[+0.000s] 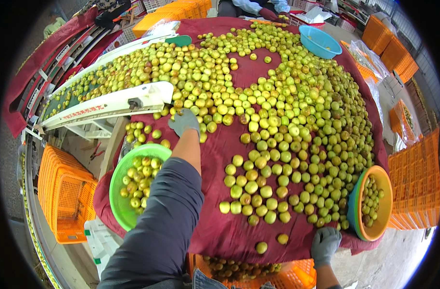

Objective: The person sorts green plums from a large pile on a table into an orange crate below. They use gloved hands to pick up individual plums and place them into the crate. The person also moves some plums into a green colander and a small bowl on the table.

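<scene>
My left hand (pixel 185 123), in a grey glove, reaches to the fruit beside the lower end of a white conveyor (pixel 133 101). Its fingers are bent at a brownish fruit; whether they grip it is hard to see. Green-yellow fruits (pixel 277 119) that look like jujubes spread over a table with a maroon cloth (pixel 216 224). Below my left forearm stands a green mesh basket (pixel 115 191), partly filled with the same fruit. My right hand (pixel 325 245), gloved in grey, rests at the table's near edge with curled fingers. Close to it are nested basins, an orange one (pixel 384 216) on top, with fruit inside.
Across the table a person's gloved hands (pixel 272 15) are at the fruit. A blue basin (pixel 321 41) sits at the far right. Orange crates are stacked left (pixel 66 195) and right (pixel 414 180). An orange crate of fruit (pixel 295 274) stands under the near edge. Red-handled pliers (pixel 96 151) lie left.
</scene>
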`<action>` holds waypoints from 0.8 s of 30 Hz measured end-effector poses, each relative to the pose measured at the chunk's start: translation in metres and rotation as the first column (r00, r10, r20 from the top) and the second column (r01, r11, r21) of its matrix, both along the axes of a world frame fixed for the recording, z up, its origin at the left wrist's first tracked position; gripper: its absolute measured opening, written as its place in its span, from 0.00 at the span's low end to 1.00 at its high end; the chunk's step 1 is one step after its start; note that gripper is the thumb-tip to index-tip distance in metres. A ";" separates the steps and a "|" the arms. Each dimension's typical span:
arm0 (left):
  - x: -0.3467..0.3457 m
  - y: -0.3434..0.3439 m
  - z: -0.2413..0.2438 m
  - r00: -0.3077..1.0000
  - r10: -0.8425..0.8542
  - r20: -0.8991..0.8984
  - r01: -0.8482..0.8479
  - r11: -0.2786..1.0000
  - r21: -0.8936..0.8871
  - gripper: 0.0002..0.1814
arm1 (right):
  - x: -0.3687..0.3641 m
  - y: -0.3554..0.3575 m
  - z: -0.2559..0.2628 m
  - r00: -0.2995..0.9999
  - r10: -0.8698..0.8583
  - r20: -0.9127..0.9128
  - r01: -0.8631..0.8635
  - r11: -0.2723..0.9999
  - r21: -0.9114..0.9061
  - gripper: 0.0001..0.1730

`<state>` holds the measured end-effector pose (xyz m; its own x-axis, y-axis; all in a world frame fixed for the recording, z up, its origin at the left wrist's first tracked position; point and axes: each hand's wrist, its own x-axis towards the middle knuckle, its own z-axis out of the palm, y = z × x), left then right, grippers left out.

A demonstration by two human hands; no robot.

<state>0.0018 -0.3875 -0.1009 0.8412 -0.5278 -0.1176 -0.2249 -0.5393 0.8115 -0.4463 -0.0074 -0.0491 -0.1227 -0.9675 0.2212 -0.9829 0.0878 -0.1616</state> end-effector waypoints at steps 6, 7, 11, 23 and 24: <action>-0.018 -0.051 -0.022 0.882 -0.331 0.334 0.361 0.932 -0.029 0.37 | -0.006 0.000 -0.008 0.999 0.051 0.020 -0.050 0.998 -0.030 0.06; -0.017 -0.060 -0.024 0.871 -0.352 0.344 0.402 0.912 -0.084 0.38 | -0.004 -0.003 -0.004 0.997 0.075 0.009 -0.076 0.996 0.038 0.07; -0.020 -0.124 -0.030 0.886 -0.371 0.279 0.436 0.871 -0.225 0.41 | -0.004 -0.008 0.022 0.990 0.139 -0.003 -0.136 0.974 0.180 0.10; 0.118 -0.282 -0.080 0.274 -0.364 0.890 0.867 0.495 -0.064 0.39 | 0.000 -0.039 0.018 0.959 0.245 0.141 -0.268 0.947 0.179 0.08; -0.044 -0.245 -0.067 0.491 -0.668 0.559 0.859 0.479 -0.182 0.33 | 0.006 -0.030 0.028 0.994 0.106 0.025 -0.109 0.965 0.240 0.08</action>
<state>-0.0418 -0.6326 -0.1680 -0.0228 -0.8818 0.4711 -0.6920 0.3540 0.6291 -0.4404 -0.0376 -0.0210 -0.0164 -0.9997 -0.0207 -0.9869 0.0195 -0.1600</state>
